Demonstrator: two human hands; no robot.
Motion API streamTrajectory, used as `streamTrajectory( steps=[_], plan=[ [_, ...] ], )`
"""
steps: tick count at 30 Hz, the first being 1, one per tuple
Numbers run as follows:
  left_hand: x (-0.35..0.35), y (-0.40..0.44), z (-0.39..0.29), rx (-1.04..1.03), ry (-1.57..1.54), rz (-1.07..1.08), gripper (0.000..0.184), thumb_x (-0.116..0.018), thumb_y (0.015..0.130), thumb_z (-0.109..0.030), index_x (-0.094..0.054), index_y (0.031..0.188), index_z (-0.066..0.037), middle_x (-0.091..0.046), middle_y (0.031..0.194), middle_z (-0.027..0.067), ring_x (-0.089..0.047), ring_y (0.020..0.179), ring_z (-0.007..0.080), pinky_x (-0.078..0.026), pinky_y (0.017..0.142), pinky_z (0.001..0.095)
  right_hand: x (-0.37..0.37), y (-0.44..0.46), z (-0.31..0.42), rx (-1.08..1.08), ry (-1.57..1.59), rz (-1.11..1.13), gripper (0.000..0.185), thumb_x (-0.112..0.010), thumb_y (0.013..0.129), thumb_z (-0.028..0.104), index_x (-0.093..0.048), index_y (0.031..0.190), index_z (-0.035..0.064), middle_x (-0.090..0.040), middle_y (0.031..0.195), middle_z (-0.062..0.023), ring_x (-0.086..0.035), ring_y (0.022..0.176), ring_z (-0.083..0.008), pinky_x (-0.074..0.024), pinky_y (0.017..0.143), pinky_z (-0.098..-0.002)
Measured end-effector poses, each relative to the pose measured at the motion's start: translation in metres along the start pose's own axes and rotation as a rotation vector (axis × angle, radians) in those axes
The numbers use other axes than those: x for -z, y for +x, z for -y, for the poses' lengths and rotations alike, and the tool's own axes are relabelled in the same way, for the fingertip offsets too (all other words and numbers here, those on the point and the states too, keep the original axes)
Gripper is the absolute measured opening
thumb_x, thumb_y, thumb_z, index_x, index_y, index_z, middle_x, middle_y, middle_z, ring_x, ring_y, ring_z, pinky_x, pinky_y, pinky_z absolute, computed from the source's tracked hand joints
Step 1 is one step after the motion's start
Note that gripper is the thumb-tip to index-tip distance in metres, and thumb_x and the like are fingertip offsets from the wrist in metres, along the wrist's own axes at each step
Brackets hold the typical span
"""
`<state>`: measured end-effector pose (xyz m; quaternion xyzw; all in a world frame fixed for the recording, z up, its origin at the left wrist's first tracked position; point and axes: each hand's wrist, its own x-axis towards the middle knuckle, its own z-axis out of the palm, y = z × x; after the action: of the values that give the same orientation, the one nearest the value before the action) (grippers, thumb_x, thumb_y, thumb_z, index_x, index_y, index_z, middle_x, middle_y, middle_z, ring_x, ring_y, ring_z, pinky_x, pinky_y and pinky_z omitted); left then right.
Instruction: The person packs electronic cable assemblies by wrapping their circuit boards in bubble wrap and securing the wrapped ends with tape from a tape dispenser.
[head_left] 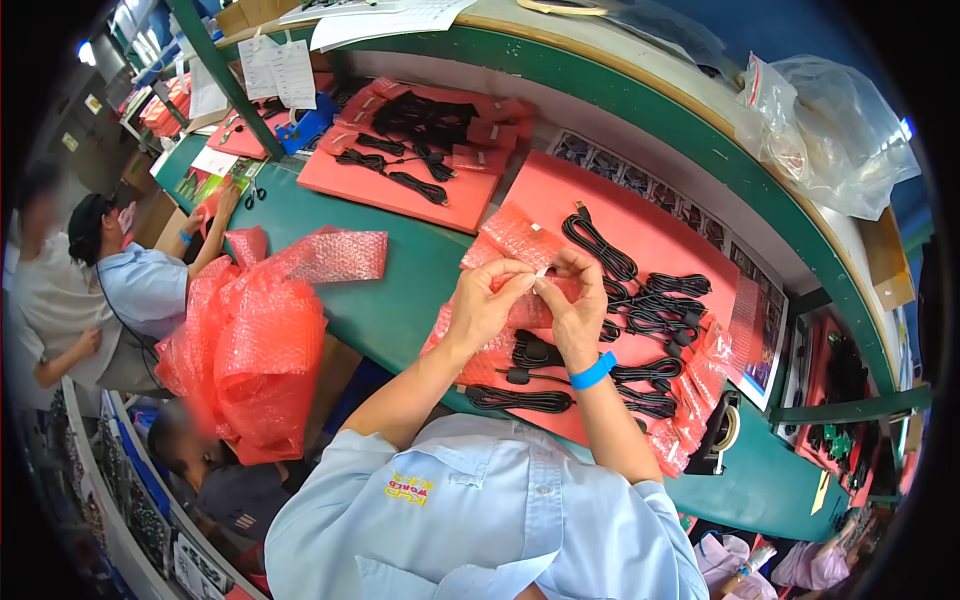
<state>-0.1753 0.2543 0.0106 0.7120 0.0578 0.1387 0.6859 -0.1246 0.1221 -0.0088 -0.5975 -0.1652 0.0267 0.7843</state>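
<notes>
Both my hands meet above the red foam sheet (620, 215), pinching a small whitish piece (542, 272) between the fingertips. My left hand (487, 300) has its fingers closed on one side of it, and my right hand (577, 305), with a blue band at the wrist, closes on the other. Pink bubble wrap (515, 235) lies just behind and under the hands. Coiled black cables (598, 245) rest on the foam to the right, and more coils (520, 400) lie nearer to me. What the whitish piece is cannot be made out.
A second foam sheet (400, 190) with cables stands behind left. A heap of pink bubble wrap (250, 350) hangs over the bench edge. A tape dispenser (722, 432) is at right. Co-workers are at the left; a clear plastic bag (825, 130) sits on the upper shelf.
</notes>
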Motion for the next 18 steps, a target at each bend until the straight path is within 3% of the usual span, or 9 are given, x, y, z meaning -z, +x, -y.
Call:
streamTrajectory(
  steps=[3,7,9,12,15,16,18],
  plan=[
    [-0.002,0.002,0.004,-0.137,0.012,-0.054,0.026,-0.063,0.087,-0.008,-0.059,0.108,0.005,-0.064,0.095,0.0058,-0.059,0.081,0.0080,-0.048,0.071,0.0219,-0.001,0.002,0.008,0.476,-0.692,-0.153,0.041,-0.070,0.073,-0.006,-0.055,0.110,0.0019,-0.049,0.111,-0.0141,-0.053,0.095,-0.0213,-0.0479,0.080,-0.0311],
    [-0.003,0.002,0.003,-0.193,-0.019,-0.035,0.039,-0.062,0.086,-0.005,-0.048,0.122,0.003,-0.061,0.106,0.0081,-0.060,0.088,0.0089,-0.048,0.075,0.0216,-0.001,-0.006,0.007,0.597,-0.808,-0.064,0.035,-0.072,0.071,-0.004,-0.059,0.103,0.0033,-0.044,0.117,-0.0173,-0.050,0.102,-0.0283,-0.0449,0.086,-0.0369],
    [-0.002,0.002,0.004,-0.189,-0.039,-0.004,0.044,-0.062,0.086,-0.004,-0.044,0.126,0.003,-0.059,0.110,0.0090,-0.060,0.090,0.0092,-0.048,0.076,0.0215,-0.001,-0.006,0.010,0.558,-0.813,-0.039,0.031,-0.071,0.072,-0.003,-0.060,0.100,0.0030,-0.044,0.117,-0.0179,-0.049,0.103,-0.0294,-0.0445,0.087,-0.0377],
    [-0.002,0.003,0.008,-0.242,-0.002,-0.005,0.046,-0.061,0.086,-0.002,-0.042,0.128,0.002,-0.063,0.102,0.0084,-0.062,0.086,0.0108,-0.048,0.075,0.0215,-0.001,-0.004,0.017,0.474,-0.822,0.000,0.023,-0.070,0.074,0.000,-0.061,0.095,0.0023,-0.046,0.116,-0.0191,-0.049,0.106,-0.0315,-0.0436,0.089,-0.0394],
    [0.002,0.005,0.007,-0.255,0.121,0.028,0.047,-0.062,0.085,-0.001,-0.043,0.127,0.002,-0.067,0.089,0.0083,-0.064,0.078,0.0119,-0.050,0.071,0.0234,0.012,0.007,0.029,0.424,-0.810,0.287,0.021,-0.067,0.079,0.005,-0.059,0.098,0.0029,-0.047,0.114,-0.0191,-0.051,0.099,-0.0335,-0.0445,0.086,-0.0384],
    [0.001,0.006,0.007,-0.258,0.104,0.082,0.047,-0.062,0.085,-0.001,-0.043,0.127,0.002,-0.067,0.089,0.0083,-0.064,0.078,0.0119,-0.050,0.071,0.0234,0.018,0.010,0.033,0.410,-0.837,0.237,0.021,-0.067,0.079,0.005,-0.059,0.098,0.0029,-0.047,0.114,-0.0191,-0.051,0.099,-0.0335,-0.0445,0.086,-0.0384],
    [0.002,0.008,0.009,-0.476,0.338,0.049,0.049,-0.063,0.083,0.000,-0.043,0.128,0.002,-0.067,0.078,0.0086,-0.064,0.071,0.0120,-0.050,0.066,0.0241,0.025,0.016,0.040,0.282,-0.717,0.476,0.017,-0.063,0.082,0.009,-0.058,0.096,0.0006,-0.048,0.114,-0.0208,-0.052,0.099,-0.0360,-0.0443,0.086,-0.0389]
  ],
)
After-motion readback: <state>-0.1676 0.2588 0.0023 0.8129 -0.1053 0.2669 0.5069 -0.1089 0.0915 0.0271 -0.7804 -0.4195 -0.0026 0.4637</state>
